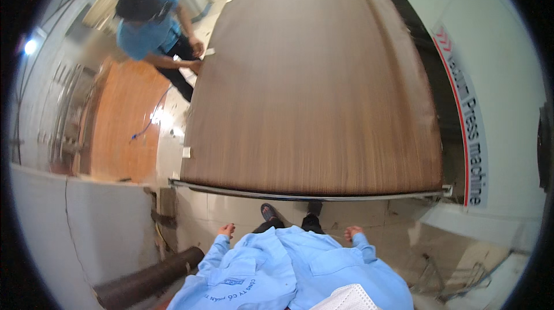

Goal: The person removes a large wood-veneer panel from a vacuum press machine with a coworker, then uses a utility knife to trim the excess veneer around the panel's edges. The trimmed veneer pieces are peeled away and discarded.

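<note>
My left hand (227, 230) hangs beside my body with its fingers curled in, and no object shows in it. On the other side, my right hand (353, 232) is also loosely closed, with nothing visible in its grip. Both are apart from the long bed covered in a brown, wood-grain sheet (311, 96) that stretches away before me. A dark metal bar (311, 197) runs along the near end of that bed, just beyond my feet.
A co-worker in a light blue shirt (151, 36) leans at the bed's left edge, hands by the sheet. An orange-brown panel (124, 119) is at left, with a blue hose (151, 116) by it. A dark roll (150, 280) lies lower left; a pale machine panel (490, 67) flanks the right.
</note>
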Demonstrator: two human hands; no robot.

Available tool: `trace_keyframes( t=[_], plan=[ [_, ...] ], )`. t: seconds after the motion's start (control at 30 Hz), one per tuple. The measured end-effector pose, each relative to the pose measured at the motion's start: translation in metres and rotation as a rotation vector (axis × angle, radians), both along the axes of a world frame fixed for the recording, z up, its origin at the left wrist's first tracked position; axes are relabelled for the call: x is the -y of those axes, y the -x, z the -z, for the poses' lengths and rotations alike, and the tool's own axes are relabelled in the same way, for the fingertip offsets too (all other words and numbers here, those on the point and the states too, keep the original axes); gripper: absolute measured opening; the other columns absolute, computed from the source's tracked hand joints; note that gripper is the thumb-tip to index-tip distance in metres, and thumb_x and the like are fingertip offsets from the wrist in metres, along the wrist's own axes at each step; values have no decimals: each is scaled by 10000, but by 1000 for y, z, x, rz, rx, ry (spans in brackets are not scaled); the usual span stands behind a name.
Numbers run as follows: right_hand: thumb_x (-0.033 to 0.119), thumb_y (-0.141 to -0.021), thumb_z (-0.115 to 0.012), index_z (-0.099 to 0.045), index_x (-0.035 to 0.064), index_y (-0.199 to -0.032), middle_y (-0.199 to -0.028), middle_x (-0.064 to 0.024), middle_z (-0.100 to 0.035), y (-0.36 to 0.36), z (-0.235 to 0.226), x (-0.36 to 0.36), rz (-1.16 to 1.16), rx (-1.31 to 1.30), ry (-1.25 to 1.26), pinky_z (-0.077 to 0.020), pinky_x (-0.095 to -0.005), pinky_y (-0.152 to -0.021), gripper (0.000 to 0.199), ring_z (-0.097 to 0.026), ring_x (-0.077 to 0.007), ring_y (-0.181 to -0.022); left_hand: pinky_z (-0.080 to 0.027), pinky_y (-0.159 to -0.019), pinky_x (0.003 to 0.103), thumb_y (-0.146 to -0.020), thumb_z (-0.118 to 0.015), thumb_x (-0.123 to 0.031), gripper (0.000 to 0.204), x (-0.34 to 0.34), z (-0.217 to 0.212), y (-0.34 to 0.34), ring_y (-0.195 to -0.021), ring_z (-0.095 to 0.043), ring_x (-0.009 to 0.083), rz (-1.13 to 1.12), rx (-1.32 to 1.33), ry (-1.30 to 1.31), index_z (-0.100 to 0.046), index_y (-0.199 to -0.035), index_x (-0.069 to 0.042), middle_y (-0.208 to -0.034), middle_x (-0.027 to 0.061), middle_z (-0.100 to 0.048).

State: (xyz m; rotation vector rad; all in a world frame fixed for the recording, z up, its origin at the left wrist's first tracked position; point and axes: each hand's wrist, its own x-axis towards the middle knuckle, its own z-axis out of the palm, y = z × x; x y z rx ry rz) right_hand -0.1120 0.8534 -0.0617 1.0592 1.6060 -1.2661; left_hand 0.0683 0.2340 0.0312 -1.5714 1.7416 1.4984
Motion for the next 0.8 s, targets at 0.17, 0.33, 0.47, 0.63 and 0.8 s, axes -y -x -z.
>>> trace_keyframes(
  t=[0.17, 0.33, 0.47, 0.63, 0.8],
  plan=[
    [265, -958, -644, -701, 84, -1077, -937, -89, -740, 3, -3, 54, -364, 91, 21, -557, -406, -586, 224, -682, -211, -736, -541, -744, 490, -978, -599, -388, 330, -12, 0, -80, -950, -668, 233, -227, 182, -18, -662, -1172, -129, -1073, 47, -727],
    [445, -930, -661, -710, 101, -1177, -1120, -86, -732, 6, -6, 121, -1100, -108, 134, -547, -427, -862, 427, -685, -267, -1014, -531, -546, 388, -958, -635, -268, 214, -30, 18, -163, -701, -655, 208, -513, 126, -37, -676, -1076, -94, -896, 75, -711],
    [555, -921, -614, -718, 97, -1171, -1187, -149, -707, 7, -3, 193, -1529, -157, 120, -502, -424, -976, 532, -660, -327, -1115, -507, -483, 352, -955, -640, -224, 172, -39, 42, -225, -613, -635, 190, -655, 135, -81, -685, -1062, -97, -866, 75, -703],
    [364, -911, -674, -716, 119, -1180, -1156, -159, -717, 3, -45, 342, -1973, -286, 197, -524, -408, -939, 366, -679, -308, -1083, -491, -478, 364, -949, -638, -253, 187, -17, 81, -312, -616, -640, 190, -888, 97, -209, -701, -1059, -114, -878, 79, -722],
    [438, -919, -643, -716, 120, -1155, -1085, -166, -727, -54, -120, 555, -1870, -614, 263, -540, -421, -897, 403, -693, -343, -1018, -490, -492, 362, -949, -637, -288, 224, 77, 91, -366, -629, -650, 187, -1029, 14, -142, -716, -1079, -123, -903, 85, -742]
  ],
)
